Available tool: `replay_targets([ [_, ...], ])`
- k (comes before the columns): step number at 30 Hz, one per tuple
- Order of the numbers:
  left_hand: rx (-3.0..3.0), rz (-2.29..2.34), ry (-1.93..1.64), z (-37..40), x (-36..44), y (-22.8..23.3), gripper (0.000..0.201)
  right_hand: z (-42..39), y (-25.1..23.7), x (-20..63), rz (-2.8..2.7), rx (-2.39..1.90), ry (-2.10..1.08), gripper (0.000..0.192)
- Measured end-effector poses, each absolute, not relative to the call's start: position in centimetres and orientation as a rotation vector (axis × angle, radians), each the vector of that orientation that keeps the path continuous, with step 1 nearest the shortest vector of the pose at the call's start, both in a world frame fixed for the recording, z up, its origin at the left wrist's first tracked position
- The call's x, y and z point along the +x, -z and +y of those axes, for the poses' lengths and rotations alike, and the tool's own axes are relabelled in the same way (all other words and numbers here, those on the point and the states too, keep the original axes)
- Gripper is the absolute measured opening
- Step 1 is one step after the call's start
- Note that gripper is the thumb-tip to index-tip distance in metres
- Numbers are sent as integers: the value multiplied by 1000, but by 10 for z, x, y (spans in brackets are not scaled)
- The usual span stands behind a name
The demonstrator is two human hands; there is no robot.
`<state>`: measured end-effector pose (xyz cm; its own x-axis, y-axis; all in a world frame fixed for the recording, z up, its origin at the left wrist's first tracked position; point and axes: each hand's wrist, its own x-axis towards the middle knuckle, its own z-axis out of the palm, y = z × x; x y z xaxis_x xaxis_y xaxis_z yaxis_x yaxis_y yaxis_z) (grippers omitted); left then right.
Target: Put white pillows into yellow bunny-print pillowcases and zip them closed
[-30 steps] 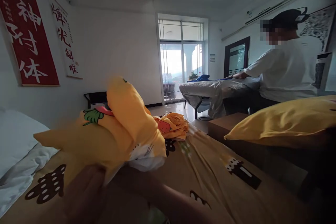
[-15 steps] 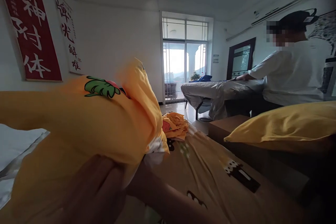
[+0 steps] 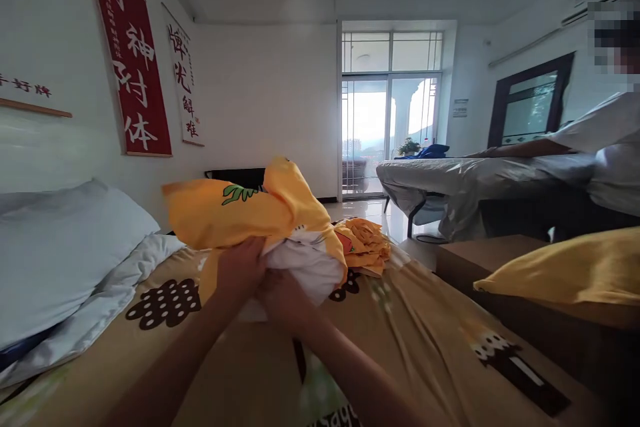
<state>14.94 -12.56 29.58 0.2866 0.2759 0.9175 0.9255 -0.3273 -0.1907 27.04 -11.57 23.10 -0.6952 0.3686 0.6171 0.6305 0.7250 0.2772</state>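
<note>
Both of my hands meet at the open end of a yellow pillowcase [image 3: 235, 210] with a green leaf print, held above the bed. My left hand [image 3: 239, 271] grips the yellow fabric at the opening. My right hand [image 3: 283, 299] presses against the white pillow [image 3: 310, 267] that bulges out of the case. Beneath them spreads a tan bedsheet [image 3: 400, 327] with dark mushroom prints.
A white pillow [image 3: 60, 247] and a white duvet [image 3: 100, 310] lie at the left. Crumpled orange cloth [image 3: 367, 247] sits further down the bed. A yellow pillow [image 3: 565, 267] rests on a brown box [image 3: 470, 253] at right. Another person [image 3: 600, 140] leans over a second bed [image 3: 450, 177].
The pillowcase has dropped from close to the camera down to the bed's middle. My view has turned left, and both hands now show clearly at the opening.
</note>
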Motion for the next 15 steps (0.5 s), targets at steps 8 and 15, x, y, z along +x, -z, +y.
replay_targets([
  [8, -1616, -1560, 959, -105, 73, -298, 21, -128, -194, 310, -2104, -529, 814, 42],
  [15, -1527, -874, 827, -139, 90, -320, 11, -123, -184, 303, -2068, -654, 484, 78],
])
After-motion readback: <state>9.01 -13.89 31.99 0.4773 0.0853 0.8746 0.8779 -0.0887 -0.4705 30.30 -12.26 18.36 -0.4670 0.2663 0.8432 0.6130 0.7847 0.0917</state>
